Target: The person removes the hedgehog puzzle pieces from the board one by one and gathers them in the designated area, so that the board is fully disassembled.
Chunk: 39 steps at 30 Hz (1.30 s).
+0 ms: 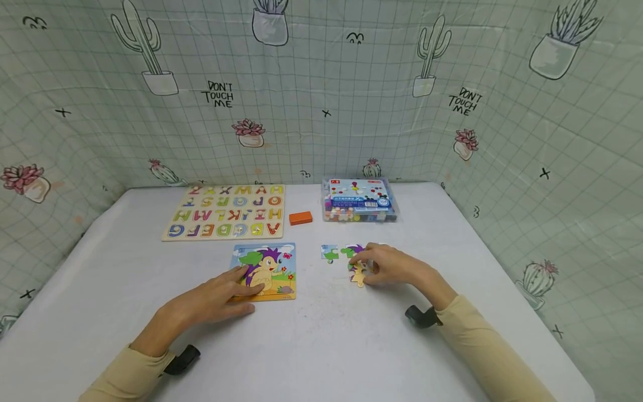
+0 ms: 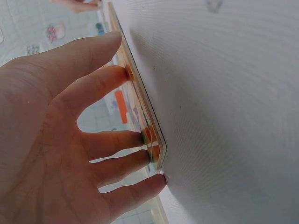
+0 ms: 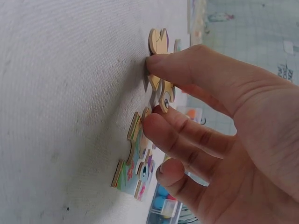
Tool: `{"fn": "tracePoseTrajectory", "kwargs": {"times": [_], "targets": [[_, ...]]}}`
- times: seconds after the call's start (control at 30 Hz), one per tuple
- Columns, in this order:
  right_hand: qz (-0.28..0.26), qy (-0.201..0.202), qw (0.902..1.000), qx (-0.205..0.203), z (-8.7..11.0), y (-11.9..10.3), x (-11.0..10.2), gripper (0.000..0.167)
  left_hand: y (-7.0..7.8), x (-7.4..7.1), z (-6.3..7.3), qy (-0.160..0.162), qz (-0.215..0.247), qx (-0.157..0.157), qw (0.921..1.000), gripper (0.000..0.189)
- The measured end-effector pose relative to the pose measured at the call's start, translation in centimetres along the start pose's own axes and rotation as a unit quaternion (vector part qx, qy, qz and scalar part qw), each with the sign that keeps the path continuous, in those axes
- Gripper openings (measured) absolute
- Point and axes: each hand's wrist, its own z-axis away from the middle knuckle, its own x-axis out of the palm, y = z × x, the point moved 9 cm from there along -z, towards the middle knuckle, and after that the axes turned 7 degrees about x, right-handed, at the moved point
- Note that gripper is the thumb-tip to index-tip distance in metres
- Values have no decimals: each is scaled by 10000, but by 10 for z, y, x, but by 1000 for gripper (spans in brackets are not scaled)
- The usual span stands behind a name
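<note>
The left hand [image 1: 216,296] is resting spread fingers on the hedgehog board [image 1: 275,273], and I'm seeing the right hand [image 1: 394,265] pinching a yellow piece [image 1: 358,277] near loose pieces [image 1: 329,252] on the counter [image 1: 321,352].

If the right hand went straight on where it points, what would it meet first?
Past the puzzle pieces at the right hand, probably the loose blue-and-green piece to their left, though it might pass above; depth is unclear.

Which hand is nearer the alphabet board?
Left. The left hand is just in front of the alphabet board; the right hand is farther right, at a puzzle piece.
</note>
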Motion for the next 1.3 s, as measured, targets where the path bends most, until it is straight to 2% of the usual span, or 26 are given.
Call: {"fn": "tracePoseTrajectory", "kwargs": {"times": [0.33, 0.57, 0.67, 0.87, 0.97, 1.13, 1.3], "targets": [[-15, -17, 9999, -160, -2, -3, -1, 46, 1, -2, 1, 20, -38, -15, 10000, 47], [-144, -64, 9999, -16, -2, -3, -1, 45, 1, 1, 2, -68, -67, -113, 9999, 49], [-150, -3, 9998, -126, -2, -7, -3, 45, 3, 1, 3, -74, -116, -75, 9999, 51], [-104, 193, 9986, -491, -5, -23, -6, 42, 20, 3, 2, 77, -550, 439, 9975, 58], [-112, 179, 9982, -564, -10, -35, -4, 41, 27, 5, 2, 167, -817, 560, 9949, 61], [-34, 140, 9977, -669, -22, -59, 2, 40, 31, 10, 3, 280, -1032, 466, 9932, 65], [135, 137, 9969, -769, -37, -86, 8, 39, 31, 15, 1, 190, -985, 238, 9947, 63]]}}
